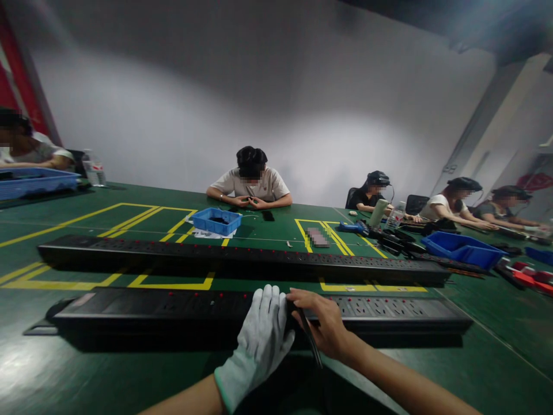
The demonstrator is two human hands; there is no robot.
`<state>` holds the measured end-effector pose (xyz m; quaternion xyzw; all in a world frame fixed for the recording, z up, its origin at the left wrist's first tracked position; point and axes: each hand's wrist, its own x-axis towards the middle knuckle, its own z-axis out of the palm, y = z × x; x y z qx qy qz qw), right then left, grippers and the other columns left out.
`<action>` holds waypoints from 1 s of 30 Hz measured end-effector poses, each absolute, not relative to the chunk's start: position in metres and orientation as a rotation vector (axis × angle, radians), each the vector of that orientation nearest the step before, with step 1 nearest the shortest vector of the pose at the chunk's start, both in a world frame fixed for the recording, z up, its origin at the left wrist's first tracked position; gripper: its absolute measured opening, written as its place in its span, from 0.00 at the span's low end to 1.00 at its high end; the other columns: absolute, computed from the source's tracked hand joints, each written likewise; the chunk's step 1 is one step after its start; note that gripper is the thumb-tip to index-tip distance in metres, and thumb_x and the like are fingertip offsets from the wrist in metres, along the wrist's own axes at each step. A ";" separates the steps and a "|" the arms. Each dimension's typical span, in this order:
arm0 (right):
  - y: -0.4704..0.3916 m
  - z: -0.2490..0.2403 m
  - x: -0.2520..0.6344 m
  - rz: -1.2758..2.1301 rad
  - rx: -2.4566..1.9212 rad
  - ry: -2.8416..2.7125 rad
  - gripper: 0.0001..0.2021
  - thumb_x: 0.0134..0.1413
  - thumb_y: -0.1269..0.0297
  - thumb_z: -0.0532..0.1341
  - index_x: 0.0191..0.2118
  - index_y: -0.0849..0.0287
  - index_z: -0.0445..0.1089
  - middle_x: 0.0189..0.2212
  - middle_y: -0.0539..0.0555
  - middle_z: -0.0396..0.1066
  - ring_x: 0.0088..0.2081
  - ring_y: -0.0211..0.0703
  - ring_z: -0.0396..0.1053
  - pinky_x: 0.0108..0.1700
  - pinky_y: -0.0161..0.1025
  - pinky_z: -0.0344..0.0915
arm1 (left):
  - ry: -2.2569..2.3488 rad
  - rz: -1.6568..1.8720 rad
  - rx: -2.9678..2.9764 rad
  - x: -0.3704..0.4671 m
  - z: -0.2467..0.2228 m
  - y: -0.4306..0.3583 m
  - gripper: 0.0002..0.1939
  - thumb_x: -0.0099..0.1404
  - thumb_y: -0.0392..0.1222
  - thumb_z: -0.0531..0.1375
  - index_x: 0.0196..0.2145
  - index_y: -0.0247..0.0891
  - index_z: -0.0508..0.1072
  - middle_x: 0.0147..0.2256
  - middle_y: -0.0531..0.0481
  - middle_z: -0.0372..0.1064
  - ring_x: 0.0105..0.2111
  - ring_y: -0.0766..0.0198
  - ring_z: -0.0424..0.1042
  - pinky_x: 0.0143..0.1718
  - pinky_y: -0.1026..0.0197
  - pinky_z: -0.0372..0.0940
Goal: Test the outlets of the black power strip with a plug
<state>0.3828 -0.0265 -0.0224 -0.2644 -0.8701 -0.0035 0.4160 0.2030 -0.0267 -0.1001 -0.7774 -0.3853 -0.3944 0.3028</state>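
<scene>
A long black power strip (pixel 401 308) with rows of sockets and red dots lies across the green table in front of me. My left hand (pixel 265 331), in a white glove with a green cuff, rests on the middle of the strip, its fingers stretched out. Beside it, my bare right hand (pixel 319 320) has its fingers around a black cable (pixel 311 340) that runs down toward the table's near side. What lies beneath my right fingertips is hidden. A second long power strip (pixel 242 253) lies behind the first one.
Beyond the strips stand a blue basket (pixel 217 221) and a phone (pixel 317 237). To the right are a blue bin (pixel 462 249), dark loose parts (pixel 397 239) and red tools (pixel 533 276). A person (pixel 249 178) sits opposite; others sit along both sides.
</scene>
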 end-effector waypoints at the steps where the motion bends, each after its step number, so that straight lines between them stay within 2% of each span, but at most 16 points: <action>1: -0.032 -0.028 0.382 -0.032 -0.654 -2.153 0.12 0.61 0.73 0.57 0.49 0.57 0.62 0.47 0.59 0.75 0.53 0.46 0.72 0.53 0.44 0.70 | -1.028 -1.053 -2.069 0.203 -0.099 -0.026 0.32 0.65 0.41 0.54 0.63 0.23 0.53 0.59 0.27 0.59 0.62 0.40 0.55 0.58 0.40 0.58; 5: -0.051 -0.047 0.387 -0.170 -0.663 -2.146 0.20 0.55 0.76 0.55 0.54 0.58 0.60 0.50 0.59 0.73 0.57 0.47 0.68 0.57 0.49 0.66 | -1.007 -1.057 -2.099 0.203 -0.092 -0.026 0.30 0.66 0.40 0.51 0.62 0.23 0.55 0.58 0.27 0.60 0.61 0.40 0.57 0.57 0.40 0.60; 9: -0.058 -0.053 0.393 -0.249 -0.673 -2.234 0.26 0.50 0.75 0.53 0.57 0.61 0.57 0.54 0.62 0.70 0.61 0.50 0.62 0.59 0.53 0.64 | -0.997 -1.011 -2.130 0.201 -0.091 -0.026 0.30 0.65 0.40 0.51 0.62 0.22 0.54 0.58 0.26 0.59 0.61 0.39 0.56 0.56 0.39 0.60; 13: -0.048 -0.042 0.395 -0.269 -0.668 -2.327 0.26 0.51 0.75 0.53 0.58 0.61 0.58 0.53 0.61 0.70 0.61 0.48 0.63 0.60 0.50 0.63 | -1.003 -0.957 -2.148 0.198 -0.095 -0.028 0.33 0.65 0.40 0.53 0.63 0.22 0.52 0.60 0.26 0.57 0.62 0.40 0.54 0.58 0.39 0.59; 17: -0.037 -0.032 0.393 -0.195 -0.683 -2.360 0.27 0.51 0.74 0.54 0.59 0.60 0.57 0.50 0.60 0.72 0.56 0.47 0.68 0.63 0.53 0.59 | -0.958 -0.996 -2.117 0.194 -0.097 -0.028 0.33 0.65 0.40 0.56 0.64 0.23 0.52 0.60 0.27 0.58 0.63 0.40 0.54 0.59 0.39 0.58; 21: -0.042 -0.046 0.389 -0.246 -0.684 -2.303 0.31 0.52 0.74 0.54 0.63 0.63 0.53 0.56 0.62 0.67 0.62 0.49 0.61 0.61 0.50 0.64 | -0.890 -0.987 -2.166 0.191 -0.098 -0.027 0.34 0.66 0.42 0.54 0.64 0.22 0.51 0.61 0.27 0.56 0.63 0.38 0.52 0.58 0.37 0.59; 24: -0.048 -0.057 0.389 -0.328 -0.756 -2.335 0.34 0.51 0.73 0.54 0.66 0.67 0.49 0.60 0.63 0.62 0.64 0.50 0.56 0.62 0.51 0.62 | -0.911 -0.992 -2.171 0.192 -0.098 -0.026 0.34 0.65 0.41 0.54 0.65 0.24 0.50 0.61 0.29 0.55 0.63 0.39 0.52 0.59 0.38 0.58; 27: -0.047 -0.059 0.391 -0.379 -0.774 -2.369 0.34 0.51 0.73 0.54 0.66 0.65 0.50 0.60 0.61 0.63 0.64 0.47 0.56 0.64 0.51 0.58 | -0.932 -1.018 -2.156 0.194 -0.099 -0.026 0.34 0.65 0.38 0.55 0.65 0.26 0.51 0.61 0.30 0.56 0.63 0.41 0.53 0.60 0.39 0.57; 30: -0.045 -0.059 0.393 -0.389 -0.776 -2.322 0.34 0.52 0.74 0.53 0.66 0.64 0.50 0.58 0.60 0.66 0.63 0.46 0.58 0.65 0.52 0.55 | -0.935 -0.996 -2.171 0.195 -0.098 -0.024 0.33 0.65 0.41 0.55 0.64 0.26 0.52 0.60 0.30 0.57 0.63 0.42 0.55 0.59 0.39 0.58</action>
